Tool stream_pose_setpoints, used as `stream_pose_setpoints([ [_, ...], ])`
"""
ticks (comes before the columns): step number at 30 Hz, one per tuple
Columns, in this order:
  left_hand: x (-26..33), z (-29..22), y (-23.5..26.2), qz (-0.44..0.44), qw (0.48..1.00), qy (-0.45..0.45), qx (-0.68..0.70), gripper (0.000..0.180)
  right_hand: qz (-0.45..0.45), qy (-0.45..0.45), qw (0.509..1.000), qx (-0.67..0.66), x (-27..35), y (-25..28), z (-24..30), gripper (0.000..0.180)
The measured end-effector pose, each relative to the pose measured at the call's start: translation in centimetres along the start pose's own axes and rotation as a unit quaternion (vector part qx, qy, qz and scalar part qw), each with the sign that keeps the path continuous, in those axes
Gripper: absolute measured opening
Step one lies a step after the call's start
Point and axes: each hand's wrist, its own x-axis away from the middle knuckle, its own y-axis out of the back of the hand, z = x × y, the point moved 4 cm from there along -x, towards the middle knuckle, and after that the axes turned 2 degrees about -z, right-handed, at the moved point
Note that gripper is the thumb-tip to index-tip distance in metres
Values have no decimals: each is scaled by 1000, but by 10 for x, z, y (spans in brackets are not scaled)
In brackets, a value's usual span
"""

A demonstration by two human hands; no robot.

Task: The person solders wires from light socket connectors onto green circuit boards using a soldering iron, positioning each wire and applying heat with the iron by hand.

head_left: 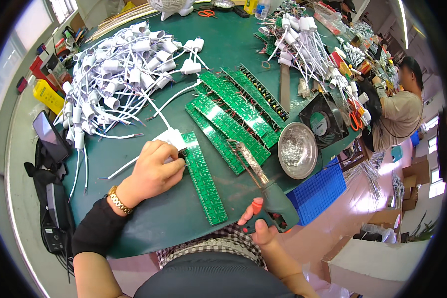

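Single green board (203, 181): flat on the dark green counter (156, 221), one end near the person's body, the far end at the left fingers.
White lamp holder (171, 138): touching or just over the board's far end; the exact contact is hidden.
Left hand (156, 171): fingers curled, grasping the lamp holder around its base.
Right hand (259, 226): fingers clenched around the handle of a soldering gun (279, 207), its tip angled forward over the grouped boards.
Grouped green boards (233, 124): overlapping strips, right of and beyond the single one.
Metal bowl (297, 154): beside those boards, silvery bits inside.
Black fan (324, 121): next to the bowl.
Heap of white lamp holders (129, 67): far left, cables tangled.
Blue crate (319, 191): beyond the counter's right edge.
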Motion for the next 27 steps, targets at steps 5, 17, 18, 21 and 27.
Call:
stream_pose_setpoints([
  [5, 4, 2, -10, -38, 998, 42, 31, 23, -13, -1, 1000, -11, 2, -3, 2, 59],
  [17, 4, 14, -12, -60, 988, 132, 47, 20, -1, -35, 999, 28, -1, 0, 7, 58],
  [18, 4, 16, -13, -57, 986, 147, 56, 18, 19, -43, 998, 39, -3, -1, 8, 59],
  [21, 5, 18, -17, -51, 982, 166, 70, 17, 53, -50, 995, 63, -2, -6, 9, 60],
  [27, 1, 19, -16, -29, 980, 173, 92, 14, 139, -25, 969, 205, 2, -16, 16, 51],
])
